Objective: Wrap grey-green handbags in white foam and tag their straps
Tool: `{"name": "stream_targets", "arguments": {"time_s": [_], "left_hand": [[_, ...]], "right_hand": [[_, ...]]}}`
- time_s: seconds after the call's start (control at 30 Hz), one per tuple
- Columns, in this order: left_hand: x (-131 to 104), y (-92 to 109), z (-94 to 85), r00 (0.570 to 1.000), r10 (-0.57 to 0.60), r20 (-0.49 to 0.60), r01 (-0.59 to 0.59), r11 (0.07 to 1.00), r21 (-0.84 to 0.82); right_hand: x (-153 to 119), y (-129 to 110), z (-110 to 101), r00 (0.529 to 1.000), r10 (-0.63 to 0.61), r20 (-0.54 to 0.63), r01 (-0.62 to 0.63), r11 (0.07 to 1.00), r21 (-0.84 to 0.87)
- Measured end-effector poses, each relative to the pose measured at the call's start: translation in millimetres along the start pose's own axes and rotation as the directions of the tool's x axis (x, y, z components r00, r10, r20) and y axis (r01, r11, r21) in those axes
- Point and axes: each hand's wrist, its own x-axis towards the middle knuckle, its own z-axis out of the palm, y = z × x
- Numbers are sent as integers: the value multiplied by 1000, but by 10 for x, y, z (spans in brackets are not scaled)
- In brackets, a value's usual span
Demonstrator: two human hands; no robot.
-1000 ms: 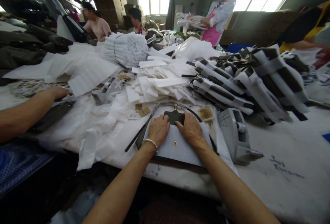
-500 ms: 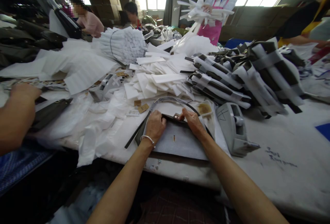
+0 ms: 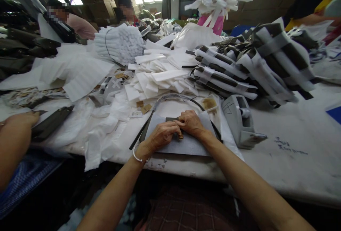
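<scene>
A flat handbag [image 3: 195, 144] lies before me, its front pale grey and its edges dark. Its arched handle [image 3: 177, 97] looks wrapped in clear plastic. In the middle, a dark tab [image 3: 172, 119] comes down over the front, and a small gold-coloured clasp [image 3: 181, 137] shows below my fingers. My left hand [image 3: 165, 134], with a bracelet at the wrist, is closed at the clasp. My right hand [image 3: 191, 121] is closed on the tab just above, touching the left. The fingers partly hide both parts.
A grey tape dispenser [image 3: 237, 121] stands to the right, beside a small clear tray [image 3: 210, 104]. White foam strips [image 3: 160, 78] are heaped behind the bag, with wrapped dark bags [image 3: 226, 82] at right. A co-worker's hand [image 3: 21, 121] reaches in at left by a dark bag [image 3: 52, 122].
Both hands have moved inward from the bag's upper edge and now meet at the clasp. The tab now lies over the front. At left, the co-worker's hand has come lower.
</scene>
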Motion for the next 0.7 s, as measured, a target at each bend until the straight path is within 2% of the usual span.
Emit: {"name": "stream_targets", "arguments": {"time_s": [0.2, 0.33, 0.43, 0.53, 0.63, 0.7], "left_hand": [[-88, 124, -69, 980, -52, 193, 14, 982, 190], [-206, 268, -74, 961, -139, 241, 62, 951, 304], [-289, 332, -48, 956, -129, 263, 21, 926, 377], [-360, 311, 8, 966, -102, 237, 0, 918, 398], [-419, 248, 73, 975, -93, 200, 13, 928, 372], [-451, 218, 113, 986, -75, 146, 17, 932, 362]], "right_hand": [[-3, -34, -21, 1000, 10, 10, -10, 1000, -20], [-7, -26, 8, 1000, 6, -3, -6, 999, 35], [-8, -4, 10, 998, 35, -46, -27, 986, 164], [-30, 15, -94, 997, 35, -73, 2, 892, 453], [-97, 24, -272, 992, -96, 77, 15, 712, 702], [-160, 29, -361, 956, -224, 189, 15, 681, 732]]}}
